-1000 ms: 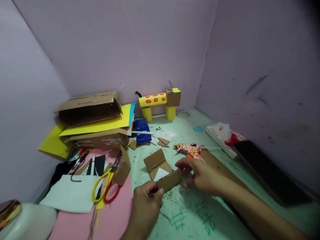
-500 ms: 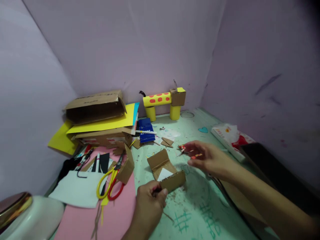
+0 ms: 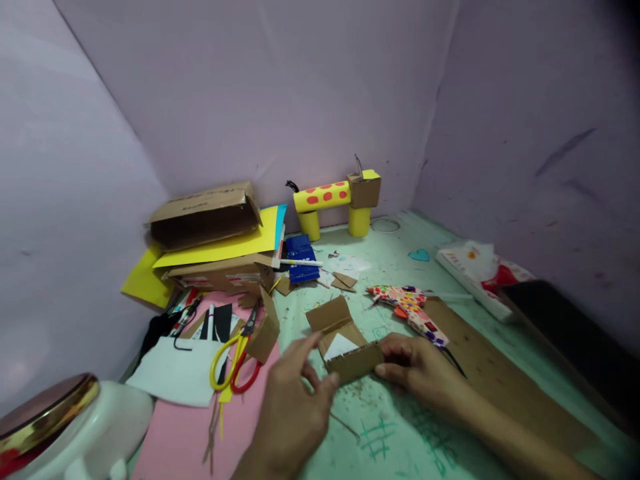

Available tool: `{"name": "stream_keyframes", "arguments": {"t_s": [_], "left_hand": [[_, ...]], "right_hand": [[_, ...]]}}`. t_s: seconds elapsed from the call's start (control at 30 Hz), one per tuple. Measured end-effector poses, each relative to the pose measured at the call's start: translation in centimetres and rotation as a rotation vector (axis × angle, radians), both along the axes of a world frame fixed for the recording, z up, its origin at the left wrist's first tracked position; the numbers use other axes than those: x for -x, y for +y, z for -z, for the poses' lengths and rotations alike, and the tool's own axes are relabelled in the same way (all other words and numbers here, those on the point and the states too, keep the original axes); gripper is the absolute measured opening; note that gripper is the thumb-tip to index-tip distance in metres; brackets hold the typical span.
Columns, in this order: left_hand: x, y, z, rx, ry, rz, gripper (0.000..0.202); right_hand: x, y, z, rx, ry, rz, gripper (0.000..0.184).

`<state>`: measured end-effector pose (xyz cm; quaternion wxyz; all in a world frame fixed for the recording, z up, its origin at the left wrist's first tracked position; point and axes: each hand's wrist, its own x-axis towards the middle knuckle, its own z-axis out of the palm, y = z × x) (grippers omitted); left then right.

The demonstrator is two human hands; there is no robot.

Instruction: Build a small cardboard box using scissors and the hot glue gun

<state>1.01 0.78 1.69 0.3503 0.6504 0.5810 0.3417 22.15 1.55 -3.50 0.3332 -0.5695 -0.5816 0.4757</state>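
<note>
A folded cardboard piece point(image 3: 357, 362) stands in the middle of the table with its near flap raised and a white paper triangle point(image 3: 339, 346) inside. My right hand point(image 3: 417, 367) pinches the right end of that flap. At the flap's left end is my left hand point(image 3: 295, 400), fingers apart and nothing seen in them. Just beyond my right hand lies a patterned hot glue gun point(image 3: 411, 308), its nozzle pointing left. A thin strip point(image 3: 345, 425) rests on the table right of my left hand.
Scissors point(image 3: 235, 363) and a white sheet point(image 3: 173, 370) lie on pink paper at left. Behind are cardboard boxes point(image 3: 205, 223) and a yellow spotted tube figure point(image 3: 323, 197) by the wall. A cardboard sheet point(image 3: 505, 373) and a dark flat object point(image 3: 565, 340) lie at right.
My right hand has let go of the glue gun on the table and come to the cardboard flap. My left hand has opened its fingers at the flap's left end.
</note>
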Motion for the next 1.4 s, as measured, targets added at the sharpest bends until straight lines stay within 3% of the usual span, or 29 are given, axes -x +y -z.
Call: {"name": "stream_keyframes", "arguments": {"t_s": [0.1, 0.13, 0.17, 0.23, 0.3, 0.47, 0.5, 0.53, 0.6, 0.7, 0.87, 1.1, 1.4], "left_hand": [[1.5, 1.8, -2.7, -0.42, 0.292, -0.339, 0.034], [1.8, 2.8, -3.5, -0.44, 0.454, -0.447, 0.031], [1.9, 3.8, -4.2, -0.376, 0.626, -0.501, 0.033], [1.9, 5.7, -5.1, -0.156, 0.846, -0.411, 0.043], [2.1, 6.9, -5.5, -0.105, 0.858, -0.364, 0.038], [4.9, 6.1, -6.3, -0.133, 0.772, -0.424, 0.033], [5.5, 5.8, -6.5, -0.169, 0.703, -0.429, 0.033], [5.9, 5.6, -6.6, -0.257, 0.46, -0.43, 0.029], [5.7, 5.5, -6.3, -0.225, 0.047, -0.28, 0.023], [3.5, 6.0, -4.9, 0.033, -0.201, -0.026, 0.024], [-0.3, 6.5, -2.5, 0.084, -0.164, 0.05, 0.03], [-1.6, 7.1, -2.3, 0.04, -0.098, 0.084, 0.028], [-2.1, 7.6, -1.6, 0.021, -0.036, 0.079, 0.026]], "right_hand": [[0.0, -0.1, -0.5, -0.031, -0.038, -0.018, 0.009], [0.0, -0.1, -0.6, -0.042, -0.052, -0.024, 0.01], [0.0, -0.1, -0.8, -0.054, -0.064, -0.029, 0.012], [0.0, -0.1, -1.1, -0.079, -0.088, -0.037, 0.017], [0.0, -0.1, -1.2, -0.099, -0.107, -0.04, 0.02], [0.1, -0.2, -0.8, -0.12, -0.125, -0.028, 0.017], [0.0, -0.2, -0.8, -0.123, -0.125, -0.026, 0.017], [0.0, -0.2, -0.8, -0.128, -0.126, -0.028, 0.017], [0.0, -0.2, -0.8, -0.139, -0.127, -0.039, 0.019], [-0.1, -0.1, -0.9, -0.152, -0.132, -0.056, 0.022], [-0.1, 0.1, -1.0, -0.159, -0.163, -0.065, 0.022], [-0.1, 0.0, -2.1, -0.141, -0.168, -0.162, 0.016], [-0.2, 0.2, -2.1, -0.119, -0.243, -0.195, 0.013]]}}
